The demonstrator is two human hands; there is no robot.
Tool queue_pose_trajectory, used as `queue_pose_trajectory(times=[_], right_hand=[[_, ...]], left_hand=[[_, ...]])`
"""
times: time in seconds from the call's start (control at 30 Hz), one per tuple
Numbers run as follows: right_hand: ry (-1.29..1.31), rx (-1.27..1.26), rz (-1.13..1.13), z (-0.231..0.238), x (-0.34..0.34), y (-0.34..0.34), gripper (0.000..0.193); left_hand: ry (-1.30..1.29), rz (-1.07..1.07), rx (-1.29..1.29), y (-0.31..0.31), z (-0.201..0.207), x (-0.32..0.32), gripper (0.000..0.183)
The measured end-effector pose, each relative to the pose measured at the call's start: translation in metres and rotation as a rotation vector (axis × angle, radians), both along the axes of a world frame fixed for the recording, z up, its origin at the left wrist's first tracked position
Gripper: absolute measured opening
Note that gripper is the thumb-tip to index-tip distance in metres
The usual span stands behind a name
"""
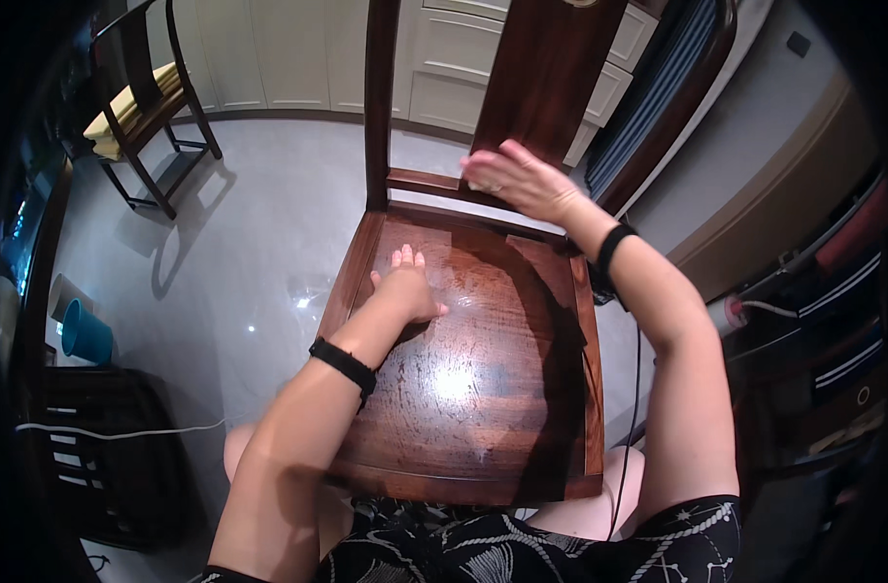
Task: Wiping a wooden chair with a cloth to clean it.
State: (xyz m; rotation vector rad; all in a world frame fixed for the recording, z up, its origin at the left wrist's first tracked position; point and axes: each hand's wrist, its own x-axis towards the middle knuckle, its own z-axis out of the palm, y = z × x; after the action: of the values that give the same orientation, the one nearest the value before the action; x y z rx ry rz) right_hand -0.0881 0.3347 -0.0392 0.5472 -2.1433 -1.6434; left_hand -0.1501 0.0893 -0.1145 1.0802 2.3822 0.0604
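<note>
A dark reddish-brown wooden chair [463, 428] stands right in front of me, its glossy seat marked with wet-looking streaks and a bright reflection. My left hand [407, 290] rests palm down on the seat's left rear part, fingers apart. Raised above the rear edge of the seat, my right hand [522, 185] is close to the lower end of the chair's back panel [546, 87]. Its fingers are stretched out and slightly blurred; whether the palm touches the wood I cannot tell. A black band circles each wrist.
Another wooden chair [157, 107] with yellowish cushions stands at the far left. A teal bin [86, 332] and a dark slatted piece of furniture [123, 457] are on the left. White cabinets [298, 58] line the back. A pale cable [123, 434] crosses the floor; a dark cable [631, 437] hangs right.
</note>
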Motion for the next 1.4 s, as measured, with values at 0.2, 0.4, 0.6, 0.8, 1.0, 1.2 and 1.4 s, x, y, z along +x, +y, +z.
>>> queue_pose_trajectory(times=[0.2, 0.4, 0.6, 0.8, 1.0, 1.2, 1.4], right_hand=[[0.613, -0.304, -0.165, 0.187, 0.009, 0.018, 0.06], [0.549, -0.777, 0.2, 0.145, -0.002, 0.017, 0.054], [0.3, -0.554, -0.029, -0.002, 0.023, 0.004, 0.063], [0.263, -0.212, -0.121, -0.037, 0.033, 0.017, 0.065], [0.112, -0.14, -0.106, 0.017, 0.015, -0.037, 0.063], [-0.089, -0.047, -0.212, -0.047, -0.028, -0.044, 0.065], [-0.13, 0.04, -0.101, -0.034, -0.021, -0.017, 0.069]], left_hand=[[0.02, 0.008, -0.014, -0.006, 0.007, 0.005, 0.109], [0.0, 0.013, -0.029, 0.0, 0.008, 0.004, 0.106], [0.013, 0.006, -0.037, -0.004, 0.006, 0.002, 0.108], [0.016, 0.013, -0.046, 0.009, 0.007, 0.004, 0.112], [0.031, 0.02, -0.073, 0.002, 0.007, -0.002, 0.114], [0.012, -0.016, -0.043, 0.003, -0.001, -0.001, 0.114], [-0.025, 0.011, 0.032, -0.009, 0.0, -0.006, 0.112]])
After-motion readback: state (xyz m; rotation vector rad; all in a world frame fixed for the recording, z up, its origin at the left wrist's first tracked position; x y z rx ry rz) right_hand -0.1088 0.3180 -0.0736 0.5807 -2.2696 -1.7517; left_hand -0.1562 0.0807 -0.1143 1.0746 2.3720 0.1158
